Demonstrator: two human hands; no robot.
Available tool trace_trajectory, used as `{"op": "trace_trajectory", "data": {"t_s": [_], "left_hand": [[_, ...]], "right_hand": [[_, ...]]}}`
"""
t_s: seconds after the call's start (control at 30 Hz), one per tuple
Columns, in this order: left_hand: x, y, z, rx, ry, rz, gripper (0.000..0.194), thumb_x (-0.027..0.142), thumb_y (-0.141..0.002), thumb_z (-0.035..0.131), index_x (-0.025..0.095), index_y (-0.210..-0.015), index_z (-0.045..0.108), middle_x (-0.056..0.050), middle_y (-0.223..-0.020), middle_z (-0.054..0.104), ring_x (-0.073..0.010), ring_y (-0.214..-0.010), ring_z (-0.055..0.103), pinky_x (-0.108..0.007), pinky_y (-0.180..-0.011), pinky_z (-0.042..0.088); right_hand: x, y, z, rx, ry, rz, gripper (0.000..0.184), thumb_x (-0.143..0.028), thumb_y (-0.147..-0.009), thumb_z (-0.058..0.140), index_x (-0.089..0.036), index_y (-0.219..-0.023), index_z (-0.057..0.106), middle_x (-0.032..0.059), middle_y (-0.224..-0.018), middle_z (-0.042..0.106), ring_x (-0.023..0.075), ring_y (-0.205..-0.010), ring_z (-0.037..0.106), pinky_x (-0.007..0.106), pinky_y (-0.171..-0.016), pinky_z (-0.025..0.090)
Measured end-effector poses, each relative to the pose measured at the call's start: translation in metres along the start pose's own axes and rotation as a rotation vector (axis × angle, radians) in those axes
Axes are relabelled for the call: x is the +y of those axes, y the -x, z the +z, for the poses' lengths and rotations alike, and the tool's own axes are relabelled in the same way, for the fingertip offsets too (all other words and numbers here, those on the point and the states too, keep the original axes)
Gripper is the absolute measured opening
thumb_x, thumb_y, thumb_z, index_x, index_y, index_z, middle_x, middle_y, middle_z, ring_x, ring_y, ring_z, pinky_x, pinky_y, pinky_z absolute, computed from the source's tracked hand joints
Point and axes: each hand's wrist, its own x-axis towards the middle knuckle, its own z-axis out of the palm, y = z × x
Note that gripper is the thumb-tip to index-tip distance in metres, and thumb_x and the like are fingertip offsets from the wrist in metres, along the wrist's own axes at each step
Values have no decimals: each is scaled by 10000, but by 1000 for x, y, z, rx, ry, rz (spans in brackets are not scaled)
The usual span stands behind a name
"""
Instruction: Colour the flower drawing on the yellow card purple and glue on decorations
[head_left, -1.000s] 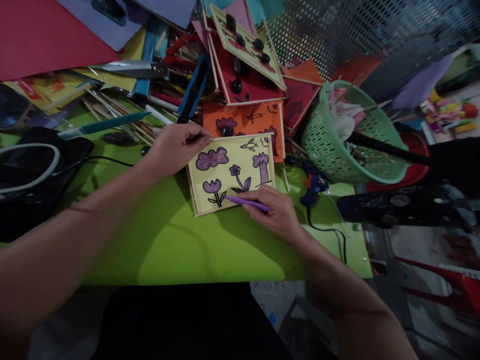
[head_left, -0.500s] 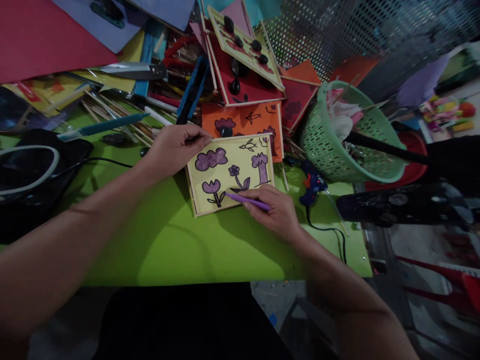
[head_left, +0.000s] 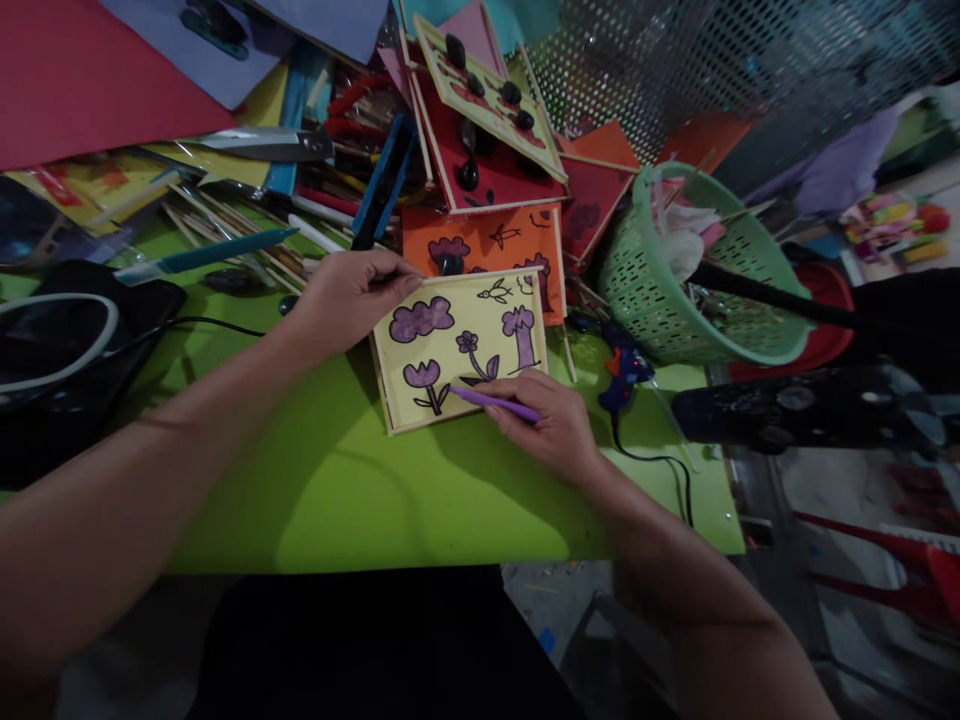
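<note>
A small yellow picture card [head_left: 409, 405] with a thin stick frame lies on the green table [head_left: 360, 510]. Drawn on it are a cloud, flowers, a tree and a bird, several parts coloured purple. My left hand [head_left: 352, 300] pinches the card's upper left edge between thumb and fingers. In my right hand [head_left: 551, 425] is a purple felt-tip pen [head_left: 510, 403], its tip at the leaf beside the tulip's stem. Part of the card's lower right is hidden behind this hand. An orange picture card [head_left: 480, 225] sits just behind the yellow one.
Framed cards with black stones [head_left: 491, 100] are stacked at the back. Right of my hand are a glue gun [head_left: 626, 370] and a green basket [head_left: 630, 290]. Scissors [head_left: 262, 143], a teal pen [head_left: 217, 252], sticks and coloured paper crowd the back left. A black cable crosses the left side.
</note>
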Motion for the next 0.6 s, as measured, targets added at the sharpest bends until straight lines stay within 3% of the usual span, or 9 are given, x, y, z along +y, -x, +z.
{"op": "trace_trajectory", "data": {"t_s": [0.6], "left_hand": [[-3, 0, 1, -3, 22, -2, 298, 432, -934, 648, 175, -971, 796, -30, -897, 787, -179, -798, 666, -252, -689, 492]], "right_hand": [[2, 0, -3, -46, -19, -47, 201, -189, -977, 688, -238, -1129, 811, 47, -991, 835, 178, -807, 731, 296, -707, 567]]}}
